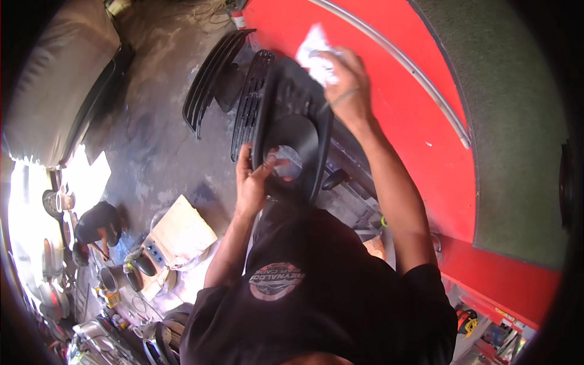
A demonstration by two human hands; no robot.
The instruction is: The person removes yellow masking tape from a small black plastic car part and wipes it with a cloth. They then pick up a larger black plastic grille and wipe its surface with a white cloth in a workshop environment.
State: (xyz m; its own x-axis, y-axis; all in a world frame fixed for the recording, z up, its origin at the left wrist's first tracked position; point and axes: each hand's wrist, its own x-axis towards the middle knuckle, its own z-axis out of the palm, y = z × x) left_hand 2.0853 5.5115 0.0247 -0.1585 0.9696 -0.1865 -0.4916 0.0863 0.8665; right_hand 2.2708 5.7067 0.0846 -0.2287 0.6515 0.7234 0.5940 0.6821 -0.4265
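A dusty grey concrete workshop floor (pixel 155 143) lies below, a flat brown cardboard sheet (pixel 182 230) at lower left. The left hand (pixel 254 179) grips the lower rim of a black plastic vehicle grille panel with a round opening (pixel 292 131), held upright against the body. The right hand (pixel 345 85) presses a crumpled white cloth (pixel 316 52) onto its top edge, beside the red vehicle body panel (pixel 420 121).

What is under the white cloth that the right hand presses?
Under the white cloth is the top of the black plastic grille piece; the right hand presses it there. The spot directly beneath cloth and hand is covered, so its condition cannot be seen.
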